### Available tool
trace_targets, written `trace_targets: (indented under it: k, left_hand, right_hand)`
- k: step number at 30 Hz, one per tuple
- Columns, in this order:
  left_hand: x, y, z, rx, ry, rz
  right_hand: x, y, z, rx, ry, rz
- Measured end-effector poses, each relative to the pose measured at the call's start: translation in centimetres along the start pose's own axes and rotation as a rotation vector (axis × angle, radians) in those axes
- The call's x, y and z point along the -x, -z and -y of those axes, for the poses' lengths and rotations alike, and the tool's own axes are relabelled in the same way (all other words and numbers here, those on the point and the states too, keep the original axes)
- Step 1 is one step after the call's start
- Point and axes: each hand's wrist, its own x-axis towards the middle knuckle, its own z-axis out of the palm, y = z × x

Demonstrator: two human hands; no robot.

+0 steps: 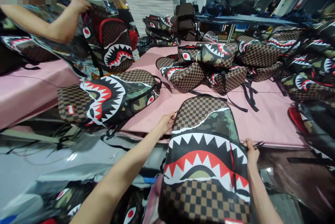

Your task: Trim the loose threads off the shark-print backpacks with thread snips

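Note:
Right in front of me a checkered backpack (201, 154) with a shark-mouth print stands tilted against the table's edge, its front panel facing me. My left hand (168, 122) is closed at its upper left side, fingers pinching the edge; exactly what lies between the fingertips is hidden. On the opposite side my right hand (252, 151) is closed around small dark scissors (259, 145), whose tips point right, and it touches the bag's right edge. Another shark-print backpack (107, 98) lies on its side on the table, left of my left hand.
A pink-covered table (272, 126) spans the view. Piled backpacks (209, 59) sit across it, with more backpacks (309, 59) at right. At left a co-worker's hand (78, 4) is at an upright backpack (115, 42). Plastic-wrapped bags (68, 196) lie below.

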Motion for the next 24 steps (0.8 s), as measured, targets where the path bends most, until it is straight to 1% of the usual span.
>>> trace_targets:
  k: [2, 4, 5, 6, 7, 8, 9, 10, 12, 13, 14, 15, 16, 18, 20, 21, 23, 24]
  left_hand:
    - [1.2, -0.8, 2.6, 0.023, 0.006, 0.042]
    - [1.9, -0.7, 4.4, 0.045, -0.002, 0.102]
    - [2.0, -0.3, 5.1, 0.052, -0.012, 0.163]
    - [2.0, 0.2, 5.5, 0.054, -0.027, 0.250]
    - [1.7, 0.9, 5.7, 0.049, -0.041, 0.353]
    - [1.3, 1.6, 5.8, 0.032, -0.051, 0.461]
    - [0.8, 2.2, 5.7, -0.003, -0.056, 0.558]
    - [0.3, 2.6, 5.6, -0.060, -0.052, 0.634]
    - [-0.7, 3.0, 5.3, -0.221, -0.047, 0.707]
    - [-1.0, 3.0, 5.3, -0.305, -0.060, 0.717]
    - [-1.2, 2.8, 5.4, -0.380, -0.086, 0.715]
    - [-1.2, 2.7, 5.7, -0.443, -0.119, 0.698]
    - [-1.2, 2.5, 6.1, -0.495, -0.157, 0.670]
    - [-0.8, 2.3, 7.2, -0.589, -0.263, 0.597]
    - [-0.2, 2.5, 8.3, -0.693, -0.420, 0.504]
    - [0.1, 2.7, 8.6, -0.758, -0.513, 0.445]
    - [0.4, 3.3, 8.5, -0.935, -0.668, 0.291]
    - [0.3, 3.7, 7.9, -1.045, -0.709, 0.194]
  right_hand:
    - [-1.9, 0.1, -0.7, 0.055, -0.011, 0.013]
    - [-2.8, 0.3, -0.3, 0.101, -0.005, 0.025]
    - [-2.7, 0.5, 0.3, 0.127, 0.031, 0.020]
    - [-2.3, 0.6, 1.3, 0.161, 0.088, 0.015]
    - [-1.5, 0.7, 2.5, 0.203, 0.157, 0.026]
    - [-0.2, 0.7, 3.8, 0.246, 0.231, 0.066]
    - [1.5, 0.6, 5.1, 0.296, 0.281, 0.157]
    - [3.7, 0.4, 6.3, 0.316, 0.278, 0.313]
    - [8.7, -0.4, 7.9, 0.286, 0.194, 0.750]
    - [11.1, -1.1, 8.1, 0.316, 0.085, 0.955]
    - [13.3, -1.8, 7.9, 0.329, -0.018, 1.127]
    - [15.0, -2.5, 7.3, 0.336, -0.064, 1.262]
    - [16.3, -3.1, 6.5, 0.361, -0.050, 1.323]
    - [17.6, -3.7, 4.9, 0.465, 0.104, 1.400]
    - [17.8, -3.7, 3.8, 0.594, 0.274, 1.442]
    - [17.7, -3.5, 3.5, 0.648, 0.332, 1.462]
    - [17.6, -3.2, 3.2, 0.702, 0.397, 1.504]
    - [17.6, -3.1, 3.2, 0.709, 0.416, 1.519]
